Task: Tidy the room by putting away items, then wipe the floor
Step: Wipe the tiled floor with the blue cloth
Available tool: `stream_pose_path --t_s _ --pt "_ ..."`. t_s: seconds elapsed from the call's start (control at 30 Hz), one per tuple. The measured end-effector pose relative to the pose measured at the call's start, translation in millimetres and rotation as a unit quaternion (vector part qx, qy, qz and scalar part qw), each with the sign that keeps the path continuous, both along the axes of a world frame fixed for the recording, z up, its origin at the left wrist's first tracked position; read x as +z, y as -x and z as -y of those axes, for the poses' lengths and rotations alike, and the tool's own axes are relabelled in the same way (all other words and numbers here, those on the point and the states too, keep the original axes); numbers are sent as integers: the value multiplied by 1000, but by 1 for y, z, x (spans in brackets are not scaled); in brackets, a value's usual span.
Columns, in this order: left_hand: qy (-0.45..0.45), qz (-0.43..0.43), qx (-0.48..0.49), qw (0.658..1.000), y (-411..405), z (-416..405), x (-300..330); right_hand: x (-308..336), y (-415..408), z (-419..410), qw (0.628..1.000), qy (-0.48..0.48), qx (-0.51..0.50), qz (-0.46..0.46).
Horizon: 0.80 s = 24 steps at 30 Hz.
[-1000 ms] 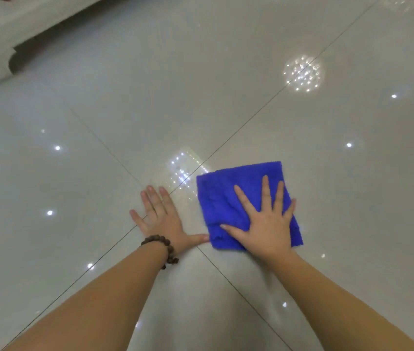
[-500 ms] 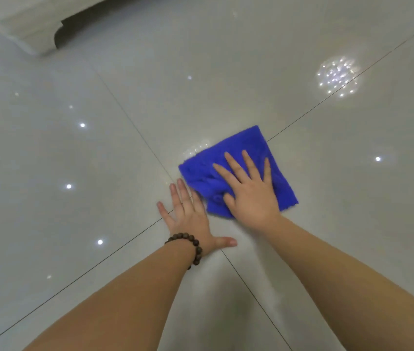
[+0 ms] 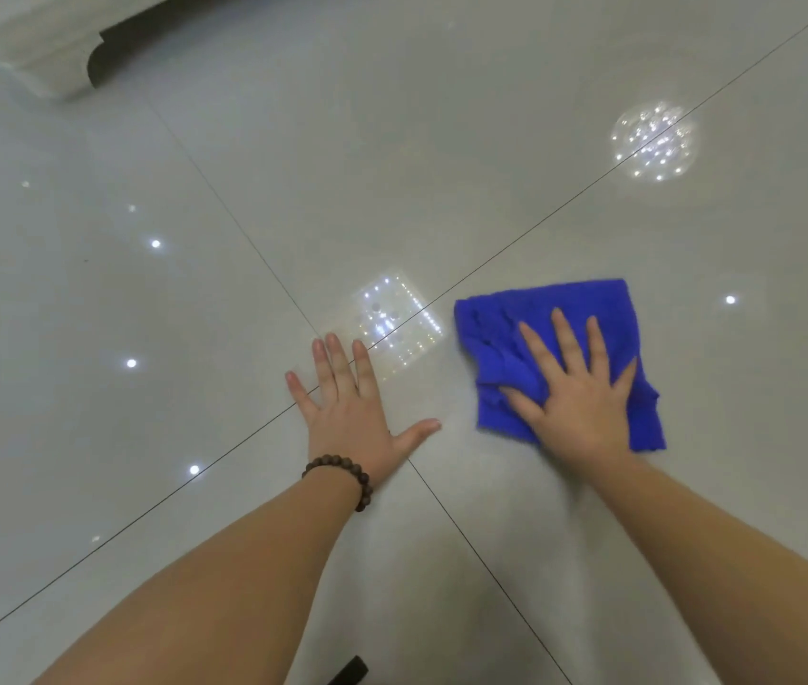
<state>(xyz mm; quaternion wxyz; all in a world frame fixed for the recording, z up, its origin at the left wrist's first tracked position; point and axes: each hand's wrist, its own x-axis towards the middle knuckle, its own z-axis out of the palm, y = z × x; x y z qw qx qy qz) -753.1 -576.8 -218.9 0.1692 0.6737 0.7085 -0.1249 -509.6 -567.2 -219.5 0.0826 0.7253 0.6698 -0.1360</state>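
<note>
Wiping step under way. Right hand (image 3: pixel 577 388) flat, fingers straight, pressing blue cloth (image 3: pixel 589 309) onto floor (image 3: pixel 441 165), at 3 o'clock of tile-joint crossing. Left hand (image 3: pixel 350 407) released, palm braced on floor. Next: sweep cloth on, steady pressure, cover unwiped tiles.

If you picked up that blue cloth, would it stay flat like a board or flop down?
Probably flop: the blue cloth is already bunched into soft folds beside the right hand pressing it flat. It looks thin, so likely light. On the glossy tile floor it should slide easily when pushed.
</note>
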Motion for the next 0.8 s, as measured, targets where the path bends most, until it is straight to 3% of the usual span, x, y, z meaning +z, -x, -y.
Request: stream_pose_path --t_s 0.07,0.13,0.2,0.23,0.33,0.4,0.47,0.53,0.6,0.63,0.73,0.8 --pt "-13 -6 1 1000 -1 0 -3 -1 -21 -40 999 -3 -41 -5" --pt "-25 -9 2 1000 -1 -1 -6 1 -25 -78 985 -31 -163 -39" --pt "-35 -11 -3 999 -2 0 -9 0 6 -96 973 -45 -221 -51" --pt "-38 -14 -6 999 -1 1 -10 -1 32 -94 982 -48 -174 -46" --pt "-56 -15 -5 998 0 1 -15 -10 102 -48 989 -71 114 -67" --pt "-54 -17 -4 998 -1 0 -15 -10 78 -47 982 -80 165 -53" --pt "-36 -17 -5 999 -3 4 -11 -12 12 -54 996 -81 26 -22" --pt "-36 -15 -2 999 -5 6 -11 -8 -48 -60 985 -78 -156 -15" --pt "-41 -6 2 999 -6 2 -10 -6 -46 -60 960 -92 -261 -35" --pt "-41 -5 2 999 -6 1 -11 -6 -21 -57 958 -99 -268 -31" --pt "-50 -2 1 999 -4 0 -13 -11 73 -25 993 -90 -70 -37" --pt "-63 7 0 998 -3 2 -16 -12 87 -9 993 -76 72 -53"
